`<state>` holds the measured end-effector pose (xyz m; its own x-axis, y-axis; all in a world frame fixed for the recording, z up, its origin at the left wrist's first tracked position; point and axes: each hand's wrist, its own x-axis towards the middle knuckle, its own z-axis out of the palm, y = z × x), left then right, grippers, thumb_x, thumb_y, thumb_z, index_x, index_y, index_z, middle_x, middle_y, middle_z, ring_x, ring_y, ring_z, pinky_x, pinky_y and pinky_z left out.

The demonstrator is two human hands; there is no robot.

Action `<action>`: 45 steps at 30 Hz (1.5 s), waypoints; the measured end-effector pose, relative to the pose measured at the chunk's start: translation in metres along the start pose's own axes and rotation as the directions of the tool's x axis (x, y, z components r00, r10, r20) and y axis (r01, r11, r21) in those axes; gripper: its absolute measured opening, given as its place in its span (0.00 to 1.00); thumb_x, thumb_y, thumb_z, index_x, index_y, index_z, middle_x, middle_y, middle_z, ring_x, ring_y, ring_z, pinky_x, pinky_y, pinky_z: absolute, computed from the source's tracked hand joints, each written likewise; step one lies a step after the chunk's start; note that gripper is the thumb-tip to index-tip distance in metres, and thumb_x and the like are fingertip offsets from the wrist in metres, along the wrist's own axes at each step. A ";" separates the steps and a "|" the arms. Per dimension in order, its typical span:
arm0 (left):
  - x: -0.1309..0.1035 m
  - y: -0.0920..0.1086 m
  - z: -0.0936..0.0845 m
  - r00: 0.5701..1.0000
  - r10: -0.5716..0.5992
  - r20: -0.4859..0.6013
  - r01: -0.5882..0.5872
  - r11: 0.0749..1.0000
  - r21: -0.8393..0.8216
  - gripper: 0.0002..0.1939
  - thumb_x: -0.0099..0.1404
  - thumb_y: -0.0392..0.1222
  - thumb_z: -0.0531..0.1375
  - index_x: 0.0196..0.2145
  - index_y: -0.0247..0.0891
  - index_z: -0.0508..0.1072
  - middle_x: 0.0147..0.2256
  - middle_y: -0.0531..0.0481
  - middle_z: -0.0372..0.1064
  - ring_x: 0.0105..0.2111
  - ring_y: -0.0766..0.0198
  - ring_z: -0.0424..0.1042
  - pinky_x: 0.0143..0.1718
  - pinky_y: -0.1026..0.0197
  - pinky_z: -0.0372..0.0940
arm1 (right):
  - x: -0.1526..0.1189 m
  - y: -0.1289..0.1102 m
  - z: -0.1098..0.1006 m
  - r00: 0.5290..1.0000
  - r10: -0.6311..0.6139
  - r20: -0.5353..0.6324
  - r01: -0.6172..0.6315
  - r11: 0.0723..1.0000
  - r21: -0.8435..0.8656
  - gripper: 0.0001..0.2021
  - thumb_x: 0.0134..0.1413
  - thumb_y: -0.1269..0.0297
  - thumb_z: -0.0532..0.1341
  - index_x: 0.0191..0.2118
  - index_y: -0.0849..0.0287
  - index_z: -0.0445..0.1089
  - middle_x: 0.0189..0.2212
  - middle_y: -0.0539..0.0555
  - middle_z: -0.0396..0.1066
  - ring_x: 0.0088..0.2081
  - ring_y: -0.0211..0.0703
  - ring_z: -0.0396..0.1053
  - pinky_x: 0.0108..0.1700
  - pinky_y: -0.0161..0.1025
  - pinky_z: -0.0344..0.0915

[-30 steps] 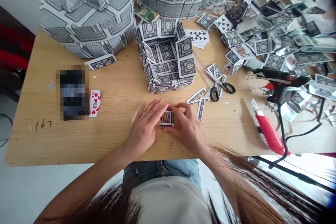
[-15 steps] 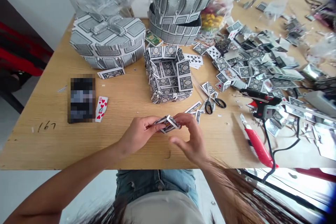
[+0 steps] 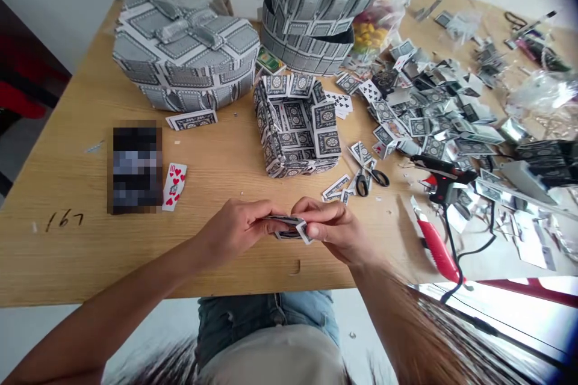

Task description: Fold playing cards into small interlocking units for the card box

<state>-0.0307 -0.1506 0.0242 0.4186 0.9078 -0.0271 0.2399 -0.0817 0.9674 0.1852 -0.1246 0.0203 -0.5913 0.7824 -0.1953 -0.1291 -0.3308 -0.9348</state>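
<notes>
Both hands meet just above the near edge of a wooden bench (image 3: 81, 264). The left hand (image 3: 237, 231) and right hand (image 3: 336, 230) pinch a small folded playing card piece (image 3: 291, 227) between their closed fingers, holding it flat. Half a second ago the piece was tilted up and the right hand's fingers were spread open; now they are closed on it. Beyond the fingers stands an open box of cards (image 3: 300, 126); scissors (image 3: 370, 177) lie beyond the right hand.
</notes>
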 end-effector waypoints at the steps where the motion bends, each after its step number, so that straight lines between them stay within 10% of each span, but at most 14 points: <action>1: -0.001 0.001 -0.001 0.999 0.036 0.011 -0.036 0.999 0.011 0.08 0.67 0.42 0.59 0.39 0.40 0.78 0.31 0.52 0.79 0.29 0.67 0.75 0.31 0.67 0.66 | 0.000 -0.004 0.001 1.000 0.000 0.016 0.001 1.000 -0.007 0.09 0.47 0.60 0.72 0.37 0.46 0.80 0.31 0.51 0.73 0.31 0.36 0.67 0.32 0.36 0.65; 17: -0.009 0.013 0.001 0.990 0.139 0.007 -0.140 0.988 0.070 0.10 0.69 0.39 0.57 0.37 0.38 0.79 0.29 0.52 0.78 0.25 0.69 0.73 0.26 0.68 0.62 | -0.005 -0.021 0.009 0.997 0.072 0.033 -0.072 0.997 -0.007 0.09 0.44 0.69 0.73 0.35 0.51 0.81 0.29 0.51 0.73 0.28 0.33 0.69 0.28 0.31 0.67; 31: -0.004 0.000 0.012 0.987 -0.079 -0.137 0.098 0.986 0.138 0.15 0.69 0.44 0.55 0.28 0.35 0.75 0.18 0.59 0.59 0.18 0.74 0.53 0.21 0.68 0.49 | 0.001 0.004 0.013 0.948 -0.034 -0.315 -0.027 0.982 -0.185 0.08 0.46 0.59 0.71 0.29 0.57 0.78 0.24 0.48 0.68 0.25 0.33 0.63 0.25 0.33 0.60; 38: -0.002 -0.007 0.020 0.953 -0.215 -0.214 0.201 0.976 -0.085 0.15 0.69 0.50 0.56 0.32 0.36 0.74 0.25 0.57 0.68 0.24 0.71 0.63 0.26 0.69 0.57 | -0.010 0.018 0.008 0.997 -0.010 -0.074 -0.035 0.808 -0.587 0.22 0.66 0.49 0.51 0.25 0.58 0.58 0.20 0.45 0.55 0.23 0.31 0.52 0.26 0.33 0.50; 45: -0.001 -0.012 0.021 0.944 -0.325 -0.059 0.296 0.912 -0.285 0.15 0.59 0.53 0.65 0.34 0.37 0.76 0.26 0.56 0.70 0.26 0.70 0.65 0.25 0.70 0.59 | -0.018 0.020 0.011 0.997 -0.041 -0.069 -0.005 0.824 -0.567 0.23 0.66 0.49 0.50 0.24 0.58 0.57 0.20 0.45 0.50 0.24 0.32 0.48 0.26 0.34 0.47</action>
<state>-0.0152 -0.1596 0.0077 0.2657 0.9077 -0.3248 0.0925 0.3113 0.9458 0.1845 -0.1505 0.0080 -0.5294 0.8298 -0.1766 0.3478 0.0225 -0.9373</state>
